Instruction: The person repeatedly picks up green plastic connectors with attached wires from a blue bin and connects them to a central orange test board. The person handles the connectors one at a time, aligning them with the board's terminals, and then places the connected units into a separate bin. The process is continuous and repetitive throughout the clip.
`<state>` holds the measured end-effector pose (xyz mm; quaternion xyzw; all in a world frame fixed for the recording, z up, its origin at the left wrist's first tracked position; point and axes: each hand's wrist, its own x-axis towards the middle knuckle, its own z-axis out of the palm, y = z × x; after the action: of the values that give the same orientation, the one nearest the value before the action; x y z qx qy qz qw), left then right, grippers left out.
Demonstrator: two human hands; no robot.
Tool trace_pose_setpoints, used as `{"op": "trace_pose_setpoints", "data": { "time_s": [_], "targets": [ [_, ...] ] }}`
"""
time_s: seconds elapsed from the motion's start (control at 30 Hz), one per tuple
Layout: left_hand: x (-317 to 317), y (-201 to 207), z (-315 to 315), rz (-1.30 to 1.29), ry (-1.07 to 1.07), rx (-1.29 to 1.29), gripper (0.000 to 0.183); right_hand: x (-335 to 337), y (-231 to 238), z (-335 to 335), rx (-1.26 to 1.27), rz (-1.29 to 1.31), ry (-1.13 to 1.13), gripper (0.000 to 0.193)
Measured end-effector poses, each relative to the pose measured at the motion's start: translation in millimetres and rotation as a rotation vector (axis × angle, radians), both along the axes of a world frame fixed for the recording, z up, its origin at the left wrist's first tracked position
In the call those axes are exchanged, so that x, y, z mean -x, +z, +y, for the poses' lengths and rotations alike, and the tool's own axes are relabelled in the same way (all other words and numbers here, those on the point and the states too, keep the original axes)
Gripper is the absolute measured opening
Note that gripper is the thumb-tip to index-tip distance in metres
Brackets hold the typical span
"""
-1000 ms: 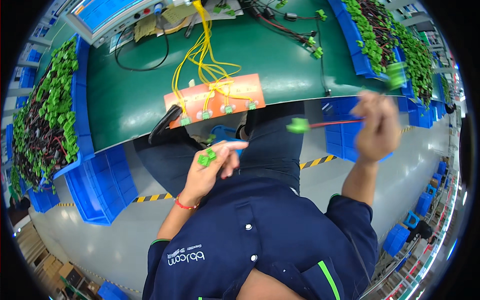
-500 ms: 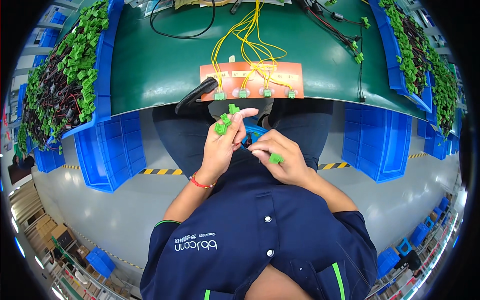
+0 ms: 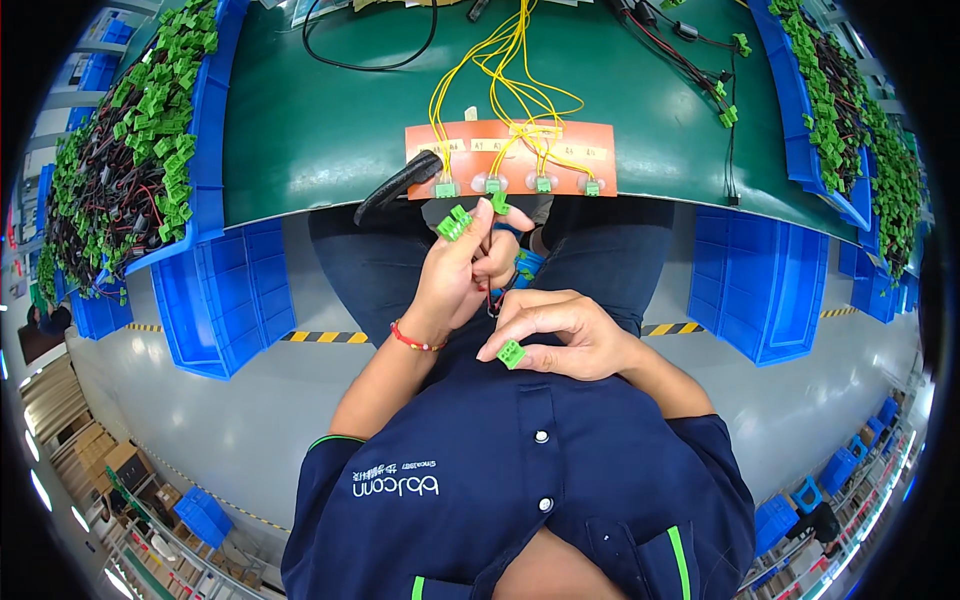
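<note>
Connectors, green plastic blocks [image 3: 455,225]: left hand [image 3: 455,282] grips several, right hand [image 3: 572,338] pinches another connector [image 3: 511,354]; this handling seemingly needs steadiness next.

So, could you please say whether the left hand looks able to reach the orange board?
Probably yes: nothing visible blocks the left hand from the orange board just ahead, though it holds green connectors.

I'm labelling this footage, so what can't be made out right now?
All in the head view:
Dark wires: partly hidden by the left hand.
Green connector at the right hand: underside, hidden by its own body.
Yellow wires: far ends, cut off by the top edge.
Blue object between the legs: hands hide part.
</note>
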<state>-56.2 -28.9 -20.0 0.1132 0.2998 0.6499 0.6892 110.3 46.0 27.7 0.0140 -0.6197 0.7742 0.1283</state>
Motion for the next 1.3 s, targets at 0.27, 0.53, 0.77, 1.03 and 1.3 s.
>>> {"op": "trace_pose_setpoints", "data": {
  "time_s": [0.27, 0.53, 0.77, 1.03, 1.3],
  "targets": [
    [-12, -4, -2, -0.574, 0.084, -0.015, 0.037, -8, 1, 4, 0.147, -0.059, -0.032, 0.019],
    [-16, 13, 2, -0.505, 0.158, 0.050, 0.029, -7, 3, 3, 0.092, -0.048, -0.117, 0.022],
    [-13, 0, 4, -0.245, 0.194, 0.084, 0.034, -2, 0, 4, 0.185, -0.208, -0.243, 0.018],
    [-11, 4, -33, 0.999, 0.404, 0.078, 0.031, 23, -41, -4, 0.428, -0.347, -0.416, 0.021],
    [3, 7, -37, 0.886, 0.364, 0.131, 0.027, 38, -33, -16, -0.105, -0.302, -0.390, 0.024]
  ]
}}
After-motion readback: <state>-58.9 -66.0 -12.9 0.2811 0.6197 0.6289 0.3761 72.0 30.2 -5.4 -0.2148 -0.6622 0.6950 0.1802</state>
